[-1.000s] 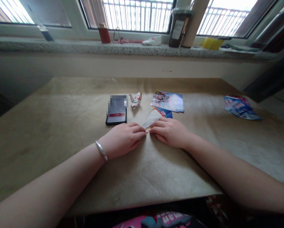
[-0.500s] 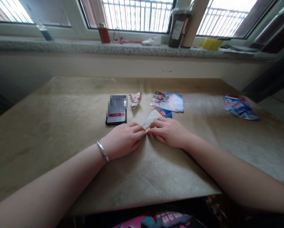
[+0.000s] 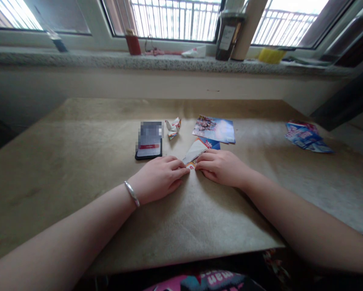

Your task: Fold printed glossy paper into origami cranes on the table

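Note:
A partly folded sheet of printed paper [image 3: 195, 151], white with orange and blue parts, lies flat on the table between my hands. My left hand [image 3: 160, 176], with a silver bangle at the wrist, holds its near left corner under closed fingertips. On the right edge of the same paper, my right hand [image 3: 222, 166] presses with bent fingers, thumb tucked underneath and partly hidden. A small gap separates the fingertips of the two hands, and a bit of orange and red print shows there.
Beyond my left hand lie a phone [image 3: 149, 147] and a small folded paper shape [image 3: 173, 128]. Printed sheets [image 3: 214, 129] are behind the folded paper. More blue printed papers [image 3: 308, 137] lie far right on the table [image 3: 78, 161]. The windowsill [image 3: 102, 60] holds jars and small items.
My right hand has slid slightly right along the paper, so the fingertips of both hands are farther apart. More of the paper's near edge shows between them.

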The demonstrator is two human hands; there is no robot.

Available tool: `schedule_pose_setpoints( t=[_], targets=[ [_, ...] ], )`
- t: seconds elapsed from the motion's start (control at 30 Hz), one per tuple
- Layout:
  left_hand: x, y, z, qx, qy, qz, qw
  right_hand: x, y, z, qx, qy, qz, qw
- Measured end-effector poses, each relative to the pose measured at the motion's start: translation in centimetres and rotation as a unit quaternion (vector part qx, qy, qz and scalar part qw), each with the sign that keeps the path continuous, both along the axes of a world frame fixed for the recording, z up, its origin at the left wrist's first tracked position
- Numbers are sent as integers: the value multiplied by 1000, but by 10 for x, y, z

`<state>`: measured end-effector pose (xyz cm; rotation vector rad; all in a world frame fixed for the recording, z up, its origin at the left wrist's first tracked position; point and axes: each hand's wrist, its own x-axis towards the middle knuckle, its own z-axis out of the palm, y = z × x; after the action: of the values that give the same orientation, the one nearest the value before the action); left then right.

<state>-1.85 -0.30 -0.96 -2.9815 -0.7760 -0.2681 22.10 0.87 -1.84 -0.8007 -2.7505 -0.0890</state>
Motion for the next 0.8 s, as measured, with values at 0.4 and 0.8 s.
schedule_pose_setpoints(
  t=[0.4, 0.8],
  targets=[
    [0, -1, 7, 40, 36, 17, 998, -6, -1, -2, 3, 26, 20, 999],
    [-1, 2, -5, -6, -32, -7, 999, 2, 0, 1, 16, -12, -31, 999]
  ],
)
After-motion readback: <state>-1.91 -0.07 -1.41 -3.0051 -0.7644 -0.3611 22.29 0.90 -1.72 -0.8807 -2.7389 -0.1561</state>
